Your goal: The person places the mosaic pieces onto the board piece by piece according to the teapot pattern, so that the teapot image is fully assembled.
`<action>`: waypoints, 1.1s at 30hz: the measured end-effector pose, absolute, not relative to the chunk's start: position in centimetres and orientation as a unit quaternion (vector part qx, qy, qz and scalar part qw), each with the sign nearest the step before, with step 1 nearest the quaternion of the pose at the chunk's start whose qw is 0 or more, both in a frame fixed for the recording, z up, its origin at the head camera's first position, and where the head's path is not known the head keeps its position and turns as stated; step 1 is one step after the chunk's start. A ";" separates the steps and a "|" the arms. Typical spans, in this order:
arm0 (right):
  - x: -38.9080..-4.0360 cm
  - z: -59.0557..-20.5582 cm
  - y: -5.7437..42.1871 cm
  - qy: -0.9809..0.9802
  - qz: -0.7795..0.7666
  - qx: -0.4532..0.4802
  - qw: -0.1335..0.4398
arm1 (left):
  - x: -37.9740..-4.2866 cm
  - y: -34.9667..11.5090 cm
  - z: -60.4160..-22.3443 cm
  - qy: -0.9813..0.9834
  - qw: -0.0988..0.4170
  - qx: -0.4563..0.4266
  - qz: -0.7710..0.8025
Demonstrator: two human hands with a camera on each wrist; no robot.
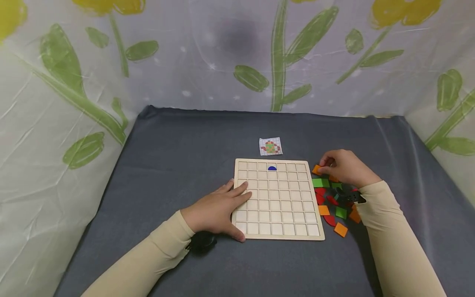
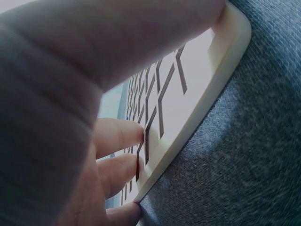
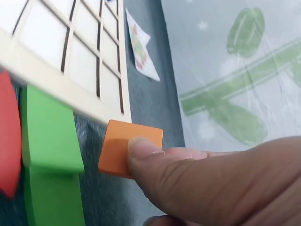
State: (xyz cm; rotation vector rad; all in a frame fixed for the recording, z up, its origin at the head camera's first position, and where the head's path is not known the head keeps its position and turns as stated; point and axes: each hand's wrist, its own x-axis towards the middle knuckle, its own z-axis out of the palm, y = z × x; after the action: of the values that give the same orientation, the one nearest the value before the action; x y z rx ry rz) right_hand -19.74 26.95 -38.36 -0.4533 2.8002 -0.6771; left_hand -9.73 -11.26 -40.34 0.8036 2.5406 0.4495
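A square wooden grid board (image 1: 279,238) lies on the dark cloth. One blue half-round tile (image 1: 272,168) sits in its top row. My left hand (image 1: 219,208) rests on the board's left edge with fingers spread, the thumb along the front left corner; the left wrist view shows fingertips over the grid cells. Just off the board's upper right side, my right hand (image 1: 345,167) pinches an orange square tile (image 3: 117,148) between thumb and fingers. Below that hand lie green tiles (image 1: 320,182) and red curved tiles (image 1: 320,196).
A small printed pattern card (image 1: 271,146) lies behind the board. More orange tiles (image 1: 340,229) and a green tile (image 1: 341,212) are scattered along the board's right side, near the right forearm. A flower-painted curtain (image 1: 208,62) hangs behind the table.
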 end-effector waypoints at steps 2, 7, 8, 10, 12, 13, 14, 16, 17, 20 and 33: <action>-19.6 -38.2 26.6 0.952 -0.237 -0.161 0.111 | -9.7 -11.3 -40.3 0.918 0.217 0.290 0.162; -19.3 -38.1 25.0 0.946 -0.248 -0.179 0.106 | -9.8 -11.3 -40.4 0.916 0.216 0.292 0.167; -19.3 -38.2 24.5 0.945 -0.250 -0.184 0.105 | -9.8 -11.4 -40.3 0.916 0.216 0.293 0.168; -19.4 -38.3 23.3 0.942 -0.249 -0.201 0.098 | -9.7 -11.6 -40.2 0.917 0.215 0.292 0.168; -19.6 -38.4 22.1 0.938 -0.252 -0.221 0.090 | -9.7 -11.7 -40.1 0.918 0.213 0.289 0.166; -19.6 -38.5 21.5 0.935 -0.254 -0.230 0.088 | -9.7 -11.8 -40.0 0.919 0.212 0.289 0.165; -19.7 -38.5 21.0 0.933 -0.255 -0.239 0.086 | -9.7 -11.9 -40.0 0.919 0.212 0.288 0.165; -19.8 -38.6 20.1 0.929 -0.259 -0.252 0.086 | -9.8 -12.0 -39.9 0.919 0.211 0.289 0.165; -19.9 -38.6 19.7 0.927 -0.261 -0.256 0.087 | -9.8 -12.0 -39.9 0.918 0.212 0.290 0.166; -20.0 -38.7 18.8 0.921 -0.264 -0.269 0.093 | -9.8 -12.0 -40.0 0.917 0.214 0.290 0.168; -20.3 -39.5 16.5 0.906 -0.274 -0.299 0.119 | -9.9 -11.4 -40.3 0.917 0.222 0.290 0.163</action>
State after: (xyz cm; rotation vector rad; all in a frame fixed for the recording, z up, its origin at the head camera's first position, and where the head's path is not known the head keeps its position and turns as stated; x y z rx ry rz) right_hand -20.31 16.46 -39.51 -0.8743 2.6508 -0.8009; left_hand -9.95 -11.44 -40.33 0.8000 2.5321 0.4498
